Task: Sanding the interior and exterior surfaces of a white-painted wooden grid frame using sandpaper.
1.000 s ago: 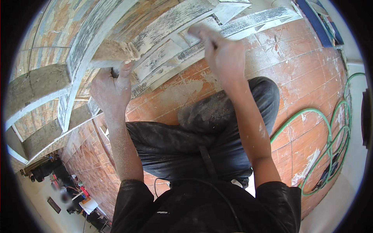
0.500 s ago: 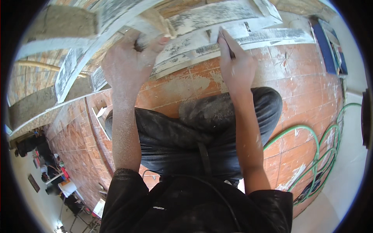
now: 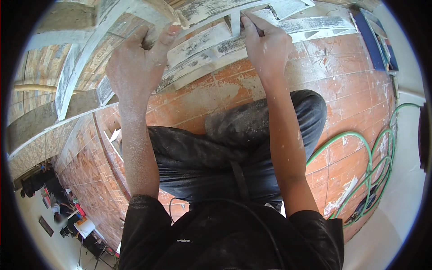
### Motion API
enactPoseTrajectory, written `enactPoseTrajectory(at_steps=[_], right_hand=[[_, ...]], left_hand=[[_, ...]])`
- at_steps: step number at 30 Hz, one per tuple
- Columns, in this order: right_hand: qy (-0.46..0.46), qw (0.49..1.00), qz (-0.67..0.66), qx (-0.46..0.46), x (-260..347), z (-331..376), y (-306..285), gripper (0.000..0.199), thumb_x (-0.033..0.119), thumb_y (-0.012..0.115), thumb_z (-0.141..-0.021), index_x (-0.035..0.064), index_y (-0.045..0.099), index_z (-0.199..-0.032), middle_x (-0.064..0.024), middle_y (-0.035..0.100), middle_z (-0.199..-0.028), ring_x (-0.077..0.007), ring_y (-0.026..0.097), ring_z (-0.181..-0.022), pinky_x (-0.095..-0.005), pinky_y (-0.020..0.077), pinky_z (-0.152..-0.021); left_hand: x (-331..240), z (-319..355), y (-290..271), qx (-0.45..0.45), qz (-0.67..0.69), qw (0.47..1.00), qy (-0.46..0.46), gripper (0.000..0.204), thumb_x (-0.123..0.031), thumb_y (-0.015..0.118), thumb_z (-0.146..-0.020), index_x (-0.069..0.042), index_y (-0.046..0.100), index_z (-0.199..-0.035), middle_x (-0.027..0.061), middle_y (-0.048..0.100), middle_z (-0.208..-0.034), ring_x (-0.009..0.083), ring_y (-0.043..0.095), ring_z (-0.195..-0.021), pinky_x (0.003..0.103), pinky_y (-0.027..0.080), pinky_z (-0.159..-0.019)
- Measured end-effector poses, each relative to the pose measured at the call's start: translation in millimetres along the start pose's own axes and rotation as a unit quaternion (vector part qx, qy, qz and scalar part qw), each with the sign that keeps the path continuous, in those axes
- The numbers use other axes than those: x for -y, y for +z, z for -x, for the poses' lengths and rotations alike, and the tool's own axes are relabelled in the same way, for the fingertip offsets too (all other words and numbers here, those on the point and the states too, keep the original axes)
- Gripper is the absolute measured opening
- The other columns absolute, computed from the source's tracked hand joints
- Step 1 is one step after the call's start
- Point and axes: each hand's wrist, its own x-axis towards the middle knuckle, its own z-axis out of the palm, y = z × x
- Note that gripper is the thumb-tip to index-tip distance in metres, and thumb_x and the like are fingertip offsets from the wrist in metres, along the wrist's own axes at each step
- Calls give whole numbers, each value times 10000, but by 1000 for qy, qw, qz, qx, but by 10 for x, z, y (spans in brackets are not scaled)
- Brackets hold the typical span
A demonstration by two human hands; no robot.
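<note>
A wooden frame (image 3: 198, 49) with worn white paint and grey patches spans the top of the view. My left hand (image 3: 135, 65), coated in pale dust, is closed around one of its white bars (image 3: 155, 12), thumb on the near side by the bar's end. Further right, my right hand (image 3: 270, 47) is closed in a pinch against an upright piece of the frame, with fingertips at its edge. A thin, pale flat thing may be between those fingers, but it is too hidden to name. Both forearms reach forward over my crossed, dusty legs.
Orange floor tiles (image 3: 333, 90) are smeared with white dust. A green hose (image 3: 371, 166) lies coiled at the right, and a blue box (image 3: 371, 42) stands by the wall at the far right. Furniture and clutter (image 3: 72, 211) are at the lower left.
Both hands have shifted slightly up and left in view, still closed. The frame and surroundings have shifted a little in view too.
</note>
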Motion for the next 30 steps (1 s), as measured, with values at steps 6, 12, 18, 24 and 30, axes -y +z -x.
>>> enactPoseTrajectory(at_steps=[6, 12, 18, 24, 30], right_hand=[[31, 994, -104, 3, -3, 178, -92, 219, 222, 642, -851, 82, 708, -1006, -115, 665, -660, -100, 568, -528, -254, 464, -554], [-58, 998, 33, 16, -67, 171, -25, 197, 189, 639, -856, 34, 713, -953, -141, 696, -794, -137, 641, -586, -254, 506, -610], [-4, 996, -53, 68, 111, -18, -172, 214, 164, 661, -834, 31, 705, -997, -171, 690, -818, -172, 673, -633, -269, 519, -623], [-80, 995, 45, 32, -25, 209, -183, 205, 192, 643, -844, 56, 711, -981, -148, 678, -706, -218, 634, -553, -306, 500, -552], [-96, 992, 18, 81, -170, -180, -140, 172, 174, 570, -860, 57, 696, -869, -214, 595, -647, -390, 587, -585, -440, 492, -594]], left_hand=[[23, -43, -21, 27, -14, 1000, -8, 739, -716, 412, -821, -23, 660, -877, 194, 609, -694, 390, 602, -732, 439, 442, -668], [41, -39, -44, 25, -11, 999, -22, 803, -803, 460, -718, -49, 685, -880, 163, 630, -656, 360, 645, -717, 432, 491, -652], [39, 59, -22, 5, 7, 1000, -11, 792, -794, 466, -724, -42, 679, -853, 158, 619, -640, 361, 641, -704, 433, 487, -641], [88, -3, -31, 25, -23, 999, -6, 783, -790, 459, -732, -46, 674, -855, 158, 622, -662, 352, 638, -713, 439, 471, -629], [-51, -5, -11, 53, -17, 998, 1, 789, -783, 427, -755, -44, 678, -873, 172, 631, -687, 362, 641, -740, 444, 475, -655]])
